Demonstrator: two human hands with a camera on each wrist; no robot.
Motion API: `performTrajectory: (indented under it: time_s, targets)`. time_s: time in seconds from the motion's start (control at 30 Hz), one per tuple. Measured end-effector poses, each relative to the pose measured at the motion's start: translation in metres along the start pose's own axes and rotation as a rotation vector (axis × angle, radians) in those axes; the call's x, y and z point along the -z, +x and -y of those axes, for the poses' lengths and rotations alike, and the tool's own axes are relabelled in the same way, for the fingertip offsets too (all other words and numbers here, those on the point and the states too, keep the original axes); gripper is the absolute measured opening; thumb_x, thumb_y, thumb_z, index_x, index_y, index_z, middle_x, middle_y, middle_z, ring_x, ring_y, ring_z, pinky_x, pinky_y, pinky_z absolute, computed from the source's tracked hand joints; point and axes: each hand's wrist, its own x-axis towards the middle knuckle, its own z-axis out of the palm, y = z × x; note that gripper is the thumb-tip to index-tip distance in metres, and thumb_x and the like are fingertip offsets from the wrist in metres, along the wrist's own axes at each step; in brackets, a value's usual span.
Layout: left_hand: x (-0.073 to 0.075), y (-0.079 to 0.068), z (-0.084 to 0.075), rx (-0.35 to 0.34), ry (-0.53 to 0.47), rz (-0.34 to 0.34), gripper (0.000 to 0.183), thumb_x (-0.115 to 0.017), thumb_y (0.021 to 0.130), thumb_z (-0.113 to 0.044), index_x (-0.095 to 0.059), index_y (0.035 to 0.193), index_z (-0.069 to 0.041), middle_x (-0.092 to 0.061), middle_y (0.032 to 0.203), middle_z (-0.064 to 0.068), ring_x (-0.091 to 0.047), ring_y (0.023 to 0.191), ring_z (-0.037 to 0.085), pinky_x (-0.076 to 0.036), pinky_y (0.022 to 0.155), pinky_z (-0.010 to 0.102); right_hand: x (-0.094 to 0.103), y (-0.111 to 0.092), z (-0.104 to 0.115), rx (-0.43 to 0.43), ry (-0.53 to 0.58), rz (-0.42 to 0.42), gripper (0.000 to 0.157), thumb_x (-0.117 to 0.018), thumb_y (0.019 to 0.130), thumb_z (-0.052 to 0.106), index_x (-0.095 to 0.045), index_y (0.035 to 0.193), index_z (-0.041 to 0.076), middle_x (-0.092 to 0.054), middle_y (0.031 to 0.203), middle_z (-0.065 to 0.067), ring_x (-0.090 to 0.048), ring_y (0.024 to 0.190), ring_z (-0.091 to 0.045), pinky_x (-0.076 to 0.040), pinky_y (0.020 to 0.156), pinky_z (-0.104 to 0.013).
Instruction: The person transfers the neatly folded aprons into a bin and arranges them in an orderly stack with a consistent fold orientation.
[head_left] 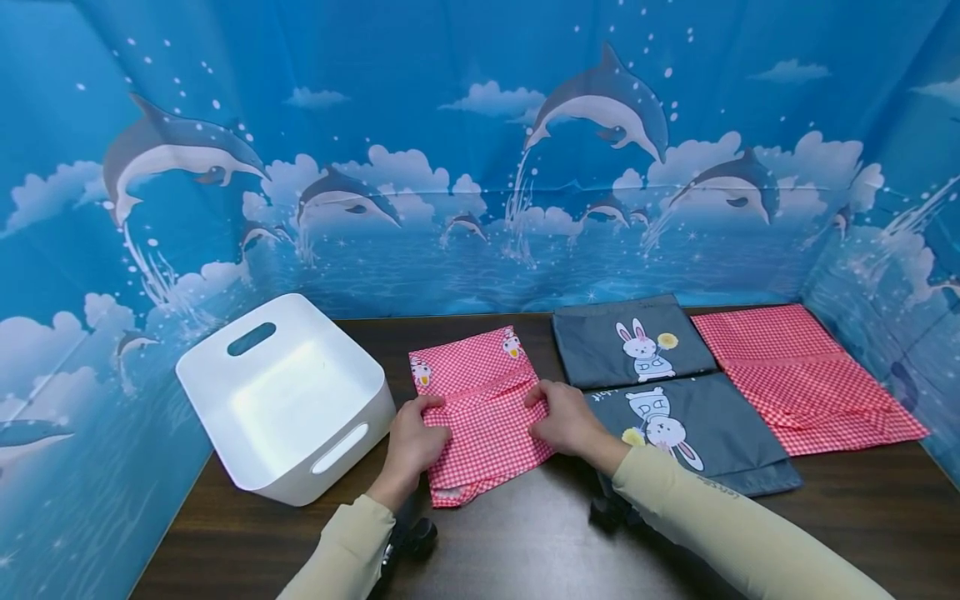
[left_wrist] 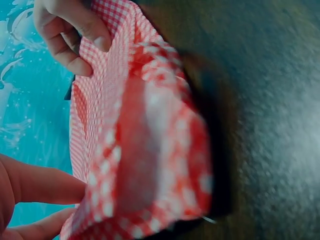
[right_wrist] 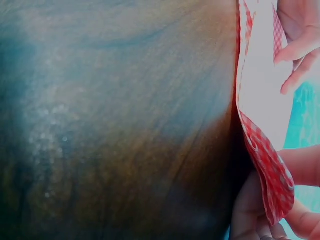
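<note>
A red-and-white checked folded cloth (head_left: 487, 417) with small printed figures at its top corners lies in the middle of the head view. My left hand (head_left: 415, 442) pinches its left edge, thumb over the top. On the opposite edge, my right hand (head_left: 566, 417) grips the fabric. The left wrist view shows the cloth (left_wrist: 102, 165) gaping at its near end, with a pale inside. In the right wrist view, fingers and thumb of my right hand (right_wrist: 300, 170) sit on both sides of the cloth's corner.
A white plastic bin (head_left: 292, 400) with handle slots stands left on the dark wooden table (head_left: 517, 542). To the right lie two dark grey folded cloths with rabbit prints (head_left: 630, 346) and another red checked cloth (head_left: 810, 375). A blue dolphin-print curtain (head_left: 465, 125) hangs behind.
</note>
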Motion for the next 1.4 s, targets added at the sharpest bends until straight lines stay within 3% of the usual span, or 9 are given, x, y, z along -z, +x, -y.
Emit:
performTrajectory:
  time_s: [0.33, 0.6, 0.77, 0.9, 1.03, 1.2, 1.4]
  targets:
    - [0.007, -0.002, -0.011, -0.066, -0.036, -0.032, 0.055, -0.072, 0.091, -0.002, -0.064, 0.145, -0.004, -0.055, 0.151, 0.025, -0.050, 0.144, 0.047, -0.039, 0.122, 0.067, 0.008, 0.004, 0.002, 0.070, 0.037, -0.093, 0.035, -0.074, 0.079, -0.005, -0.073, 0.113, 0.007, -0.070, 0.118, -0.016, -0.063, 0.111, -0.030, -0.053, 0.096, -0.048]
    - [0.023, -0.009, -0.038, -0.157, -0.075, -0.076, 0.057, -0.073, 0.095, -0.006, -0.060, 0.150, -0.004, -0.054, 0.152, 0.024, -0.048, 0.147, 0.046, -0.041, 0.122, 0.065, 0.036, 0.009, 0.015, 0.126, 0.090, -0.133, 0.034, -0.076, 0.088, 0.003, -0.071, 0.121, 0.007, -0.068, 0.129, -0.018, -0.063, 0.119, -0.034, -0.053, 0.103, -0.055]
    - [0.041, -0.014, -0.055, -0.222, -0.094, -0.100, 0.060, -0.075, 0.094, -0.008, -0.058, 0.151, -0.003, -0.054, 0.151, 0.025, -0.050, 0.143, 0.046, -0.046, 0.116, 0.062, 0.050, 0.009, 0.027, 0.161, 0.137, -0.137, 0.037, -0.076, 0.091, 0.008, -0.069, 0.128, 0.008, -0.065, 0.136, -0.018, -0.062, 0.120, -0.034, -0.055, 0.102, -0.054]
    - [0.060, -0.014, -0.069, -0.232, -0.132, -0.073, 0.063, -0.074, 0.095, -0.008, -0.053, 0.155, -0.005, -0.054, 0.149, 0.024, -0.058, 0.129, 0.041, -0.058, 0.102, 0.049, 0.062, 0.008, 0.040, 0.182, 0.165, -0.138, 0.040, -0.075, 0.093, 0.011, -0.068, 0.132, 0.009, -0.064, 0.142, -0.017, -0.061, 0.124, -0.034, -0.054, 0.102, -0.053]
    - [0.077, -0.014, -0.081, -0.230, -0.156, -0.059, 0.064, -0.074, 0.097, -0.009, -0.052, 0.157, -0.007, -0.057, 0.145, 0.023, -0.063, 0.121, 0.037, -0.064, 0.090, 0.037, 0.073, 0.007, 0.052, 0.199, 0.211, -0.139, 0.042, -0.076, 0.095, 0.014, -0.067, 0.136, 0.011, -0.063, 0.144, -0.014, -0.061, 0.126, -0.033, -0.054, 0.103, -0.053]
    - [0.088, -0.016, -0.091, -0.195, -0.176, -0.057, 0.065, -0.075, 0.098, -0.013, -0.052, 0.158, -0.010, -0.057, 0.144, 0.022, -0.062, 0.123, 0.035, -0.062, 0.083, 0.027, 0.079, 0.006, 0.060, 0.206, 0.264, -0.150, 0.045, -0.077, 0.095, 0.016, -0.067, 0.139, 0.014, -0.062, 0.146, -0.011, -0.060, 0.128, -0.032, -0.055, 0.104, -0.052]
    - [0.089, -0.018, -0.093, -0.173, -0.176, -0.050, 0.064, -0.074, 0.099, -0.014, -0.052, 0.159, -0.011, -0.058, 0.143, 0.022, -0.061, 0.120, 0.032, -0.057, 0.077, 0.020, 0.078, 0.005, 0.062, 0.196, 0.298, -0.149, 0.045, -0.076, 0.096, 0.015, -0.067, 0.140, 0.015, -0.063, 0.145, -0.011, -0.062, 0.124, -0.032, -0.055, 0.101, -0.050]
